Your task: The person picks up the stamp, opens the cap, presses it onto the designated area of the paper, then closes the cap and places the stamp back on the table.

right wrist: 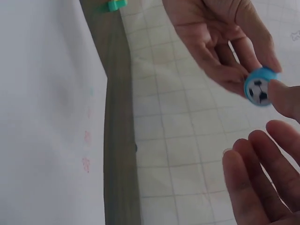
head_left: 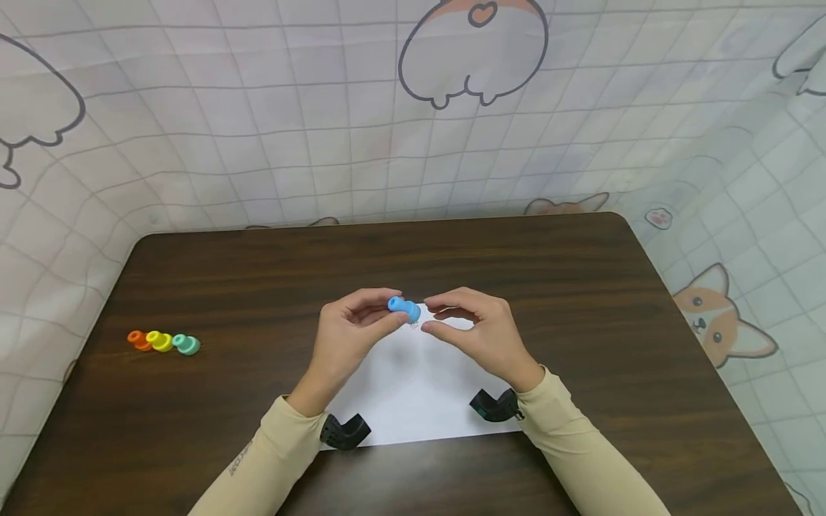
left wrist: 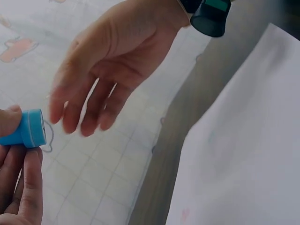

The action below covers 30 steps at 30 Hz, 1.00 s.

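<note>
Between the thumb and fingers of my left hand (head_left: 353, 324) is a blue toy stamp (head_left: 404, 309), held above the paper. In the right wrist view, the stamp's round face (right wrist: 257, 92) carries a black-and-white football picture. My right hand (head_left: 480, 331) hovers just right of the stamp, its fingers spread and slightly bent, with nothing in them. A small gap separates its fingertips from the stamp in the head view. Below both hands lies a white sheet of paper (head_left: 419, 401). Faint red marks (right wrist: 86, 150) run near one edge of it.
On the left of the dark wooden table (head_left: 258, 279), an orange stamp (head_left: 139, 340), a yellow stamp (head_left: 159, 341) and a teal stamp (head_left: 186, 345) stand in a row. A pale checked cloth (head_left: 290, 107) with cartoon dogs hangs behind the table.
</note>
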Motion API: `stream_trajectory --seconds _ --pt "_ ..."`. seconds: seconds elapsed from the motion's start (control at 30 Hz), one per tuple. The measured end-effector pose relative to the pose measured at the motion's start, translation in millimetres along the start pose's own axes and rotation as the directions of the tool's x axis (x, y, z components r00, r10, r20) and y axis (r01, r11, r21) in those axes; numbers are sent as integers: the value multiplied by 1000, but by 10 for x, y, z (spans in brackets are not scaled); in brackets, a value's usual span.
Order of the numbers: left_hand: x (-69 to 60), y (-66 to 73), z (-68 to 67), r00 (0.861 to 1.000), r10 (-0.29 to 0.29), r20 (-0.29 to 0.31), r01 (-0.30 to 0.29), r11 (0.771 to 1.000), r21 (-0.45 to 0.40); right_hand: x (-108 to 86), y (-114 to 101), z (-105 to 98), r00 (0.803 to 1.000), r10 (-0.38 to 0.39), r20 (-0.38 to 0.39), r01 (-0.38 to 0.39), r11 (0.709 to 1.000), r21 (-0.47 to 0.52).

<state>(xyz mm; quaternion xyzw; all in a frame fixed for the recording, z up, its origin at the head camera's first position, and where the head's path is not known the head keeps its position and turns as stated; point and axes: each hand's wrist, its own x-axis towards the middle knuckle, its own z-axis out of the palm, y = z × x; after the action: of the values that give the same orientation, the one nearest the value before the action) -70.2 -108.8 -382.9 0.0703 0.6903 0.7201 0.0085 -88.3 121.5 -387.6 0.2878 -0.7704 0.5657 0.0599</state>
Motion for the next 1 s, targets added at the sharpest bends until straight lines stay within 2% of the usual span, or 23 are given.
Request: stream_trajectory --seconds 0.1,0.23,0.37,0.53,0.7,0.87,1.0 --pt "-22 -2 -86 1000 -14 -16 14 999 32 -19 30 -37 1000 9 4 -8 994 -105" --pt "-57 -9 -218 998 -39 -49 42 997 62 -63 76 -108 1000 20 -4 -20 966 -256" --pt "-88 -14 -360 995 -44 -89 52 995 87 -105 142 -173 1000 21 -10 -23 940 -341" --pt "-158 -45 -544 993 -32 -109 49 987 154 -156 196 -233 997 74 32 -50 884 -465" --pt "-238 -132 -733 993 -19 -117 46 970 237 -230 263 -316 989 122 79 -60 839 -541" --pt "-310 -199 -901 991 5 -130 33 957 289 -314 336 -430 986 140 90 -59 796 -602" --pt "-365 -218 -1026 988 17 -155 39 936 350 -380 376 -514 978 170 117 -52 750 -659"
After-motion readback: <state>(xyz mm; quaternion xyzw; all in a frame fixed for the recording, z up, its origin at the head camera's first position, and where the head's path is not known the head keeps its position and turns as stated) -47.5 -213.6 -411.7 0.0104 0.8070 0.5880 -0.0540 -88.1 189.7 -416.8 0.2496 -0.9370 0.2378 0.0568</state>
